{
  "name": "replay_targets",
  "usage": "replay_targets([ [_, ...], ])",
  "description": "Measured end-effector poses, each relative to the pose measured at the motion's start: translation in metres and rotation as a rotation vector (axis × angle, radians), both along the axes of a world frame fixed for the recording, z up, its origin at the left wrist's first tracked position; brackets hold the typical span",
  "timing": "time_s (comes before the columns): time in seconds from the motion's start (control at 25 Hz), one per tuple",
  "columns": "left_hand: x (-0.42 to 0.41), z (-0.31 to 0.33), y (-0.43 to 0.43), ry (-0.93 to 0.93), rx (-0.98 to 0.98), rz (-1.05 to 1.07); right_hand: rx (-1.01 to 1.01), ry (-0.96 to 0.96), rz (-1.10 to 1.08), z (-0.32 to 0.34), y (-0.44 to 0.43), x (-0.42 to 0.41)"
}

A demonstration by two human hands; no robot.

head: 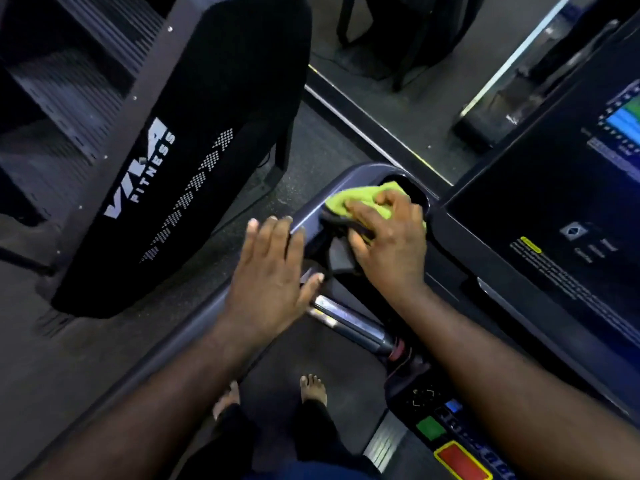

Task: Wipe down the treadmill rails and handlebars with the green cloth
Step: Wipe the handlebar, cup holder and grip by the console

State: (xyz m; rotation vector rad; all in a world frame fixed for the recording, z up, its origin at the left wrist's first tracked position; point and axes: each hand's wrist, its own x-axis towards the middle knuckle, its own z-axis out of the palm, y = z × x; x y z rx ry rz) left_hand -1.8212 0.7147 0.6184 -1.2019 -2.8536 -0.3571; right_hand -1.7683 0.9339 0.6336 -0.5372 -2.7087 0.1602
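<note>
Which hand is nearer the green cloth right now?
Right. The right hand sits on top of the green cloth, fingers curled into it. The left hand lies open over the grey rail to the cloth's left, not touching it.

My left hand [273, 271] lies flat, palm down, fingers straight and spread. Just right of it my right hand [389, 244] curls over a bunched bright green cloth [356, 200], both forearms bare.
</note>
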Motion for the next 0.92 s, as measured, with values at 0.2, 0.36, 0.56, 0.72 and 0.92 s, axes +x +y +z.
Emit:
replay_targets([
  [0.2,-0.064,-0.026,0.019,-0.335,-0.167,-0.042,0.122,-0.239,-0.029,-0.011,-0.009,-0.088],
  [0.36,-0.076,-0.039,0.037,-0.25,-0.127,-0.149,-0.152,-0.249,-0.357,-0.009,-0.019,-0.084],
  [0.56,-0.064,-0.024,0.033,-0.083,-0.066,-0.252,0.05,-0.348,-0.207,-0.006,-0.033,-0.013],
  [0.72,-0.066,-0.023,0.034,-0.067,-0.124,-0.262,-0.222,-0.373,-0.501,0.015,0.008,-0.089],
  [0.92,-0.065,-0.016,0.035,-0.163,-0.118,-0.268,-0.166,-0.536,-0.476,0.028,0.023,-0.08],
])
